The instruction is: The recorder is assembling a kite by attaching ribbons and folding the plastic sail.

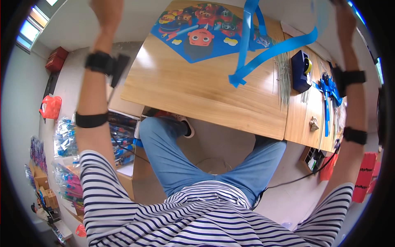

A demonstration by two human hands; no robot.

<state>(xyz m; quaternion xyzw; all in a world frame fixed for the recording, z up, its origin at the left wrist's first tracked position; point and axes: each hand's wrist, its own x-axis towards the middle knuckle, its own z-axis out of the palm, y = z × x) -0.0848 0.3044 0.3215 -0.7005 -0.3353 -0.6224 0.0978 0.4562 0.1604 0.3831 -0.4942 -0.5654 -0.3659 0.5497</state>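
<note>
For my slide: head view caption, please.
Left hand and right hand at picture's top; blue ribbon over wooden table, with cartoon-printed sheet and tape dispenser.

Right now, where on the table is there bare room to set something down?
Bare wood on the table lies between the cartoon sheet, the near edge and the thin sticks. Crowded right side: sticks, tape dispenser, blue bundle; blue ribbon crosses the far part.
</note>
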